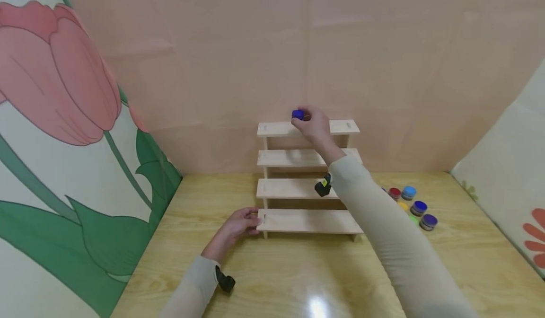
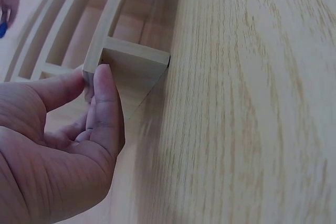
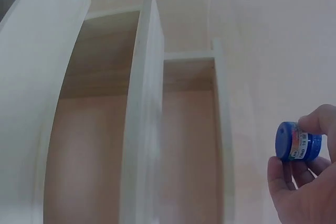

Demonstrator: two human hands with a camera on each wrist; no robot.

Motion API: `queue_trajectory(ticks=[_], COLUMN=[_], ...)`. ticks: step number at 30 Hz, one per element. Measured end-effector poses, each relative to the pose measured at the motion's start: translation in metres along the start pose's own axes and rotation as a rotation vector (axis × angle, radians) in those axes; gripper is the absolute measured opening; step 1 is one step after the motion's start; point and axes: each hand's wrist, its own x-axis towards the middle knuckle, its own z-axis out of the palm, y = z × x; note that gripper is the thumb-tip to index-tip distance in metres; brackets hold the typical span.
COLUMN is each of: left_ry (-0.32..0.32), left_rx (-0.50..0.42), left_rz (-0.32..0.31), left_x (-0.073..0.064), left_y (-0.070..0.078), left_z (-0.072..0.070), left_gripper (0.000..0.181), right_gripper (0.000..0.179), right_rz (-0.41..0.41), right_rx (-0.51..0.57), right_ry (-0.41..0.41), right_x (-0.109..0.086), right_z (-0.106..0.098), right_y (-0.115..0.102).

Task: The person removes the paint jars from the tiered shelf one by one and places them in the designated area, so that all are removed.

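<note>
A small blue paint jar (image 1: 298,114) with a printed label (image 3: 300,145) is pinched in my right hand (image 1: 314,125), just above the top shelf of a pale wooden four-step rack (image 1: 308,219). In the right wrist view the jar lies on its side between thumb and fingers, apart from the wood. My left hand (image 1: 238,224) grips the left end of the lowest shelf. The left wrist view shows thumb and fingers on either face of that board's end (image 2: 90,77).
Several small jars with coloured lids, among them a red one (image 1: 394,193), a light blue one (image 1: 408,192) and a purple one (image 1: 428,222), stand on the wooden table (image 1: 204,195) right of the rack. The right forearm partly hides some. A pinkish backdrop (image 1: 221,72) rises behind.
</note>
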Motion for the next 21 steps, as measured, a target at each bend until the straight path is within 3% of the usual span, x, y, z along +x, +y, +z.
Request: queue_trajectory(ticks=[14,21], left_ry=[-0.006,0.007], left_rx=[0.010,0.016], left_rz=[-0.010,-0.015], left_x=[-0.003,-0.004], left_y=[0.001,0.000], left_z=[-0.004,-0.003], left_gripper=[0.051,0.049], right_gripper=[0.052,0.052], right_rz=[-0.040,-0.043], right_rx=[0.029,0.051], right_ry=[-0.014,-0.025], right_x=[-0.030,-0.042], right_z=[-0.049,-0.068], right_y=[-0.011,-0.001])
